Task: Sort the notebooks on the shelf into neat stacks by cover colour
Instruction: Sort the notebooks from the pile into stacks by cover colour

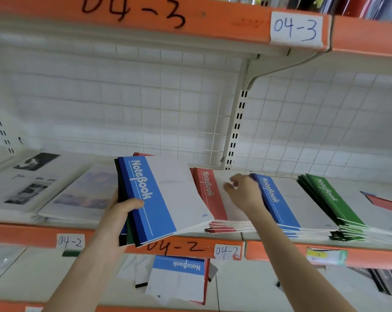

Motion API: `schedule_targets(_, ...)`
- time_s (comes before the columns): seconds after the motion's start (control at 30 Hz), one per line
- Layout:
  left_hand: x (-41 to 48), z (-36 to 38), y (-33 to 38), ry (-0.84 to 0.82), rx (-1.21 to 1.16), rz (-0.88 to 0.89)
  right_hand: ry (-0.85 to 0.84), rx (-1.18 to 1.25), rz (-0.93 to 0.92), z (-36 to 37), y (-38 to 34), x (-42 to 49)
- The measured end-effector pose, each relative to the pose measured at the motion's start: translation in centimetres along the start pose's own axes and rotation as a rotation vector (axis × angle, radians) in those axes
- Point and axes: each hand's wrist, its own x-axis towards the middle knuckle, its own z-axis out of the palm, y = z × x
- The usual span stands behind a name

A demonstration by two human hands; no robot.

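Note:
My left hand (120, 212) grips a mixed bundle of notebooks (165, 197) by its spine side, tilted above the shelf; a blue-and-white cover is on top, with green and black spines under it. My right hand (244, 192) rests with loosely spread fingers on the red stack (209, 194), holding nothing. To the right of it lie the blue stack (287, 203) and the green stack (332, 201), each fanned slightly. At the far right a red-cornered notebook (384, 202) lies on the shelf.
The orange shelf edge (190, 246) is labelled 04-2. White photo-cover books (32, 183) fill the shelf's left part. Below, loose notebooks (179, 278) lie on the lower shelf. A white wire grid (145, 97) backs the shelf, with an upright post (235, 129).

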Motion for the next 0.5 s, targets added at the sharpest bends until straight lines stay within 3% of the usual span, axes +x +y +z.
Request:
schedule_targets(0.1, -1.7, 1.2, 0.7, -0.058, -0.041, -0.033, -0.288, 0.301, 0.043, 0.0, -2.9, -1.9)
schedule_targets(0.17, -2.5, 2.0, 1.0, -0.077, -0.078, 0.015, -0.402, 0.268, 0.042, 0.0, -4.0, -3.1)
schedule_targets(0.33, -4.0, 4.4, 1.3, -0.156, -0.143, 0.092, -0.255, 0.097, 0.040, -0.6, -3.7, -4.1)
schedule_targets(0.5, -4.3, 7.4, 1.3, -0.205, -0.132, 0.095, -0.098, 0.100, 0.115, -2.6, -1.8, -4.2)
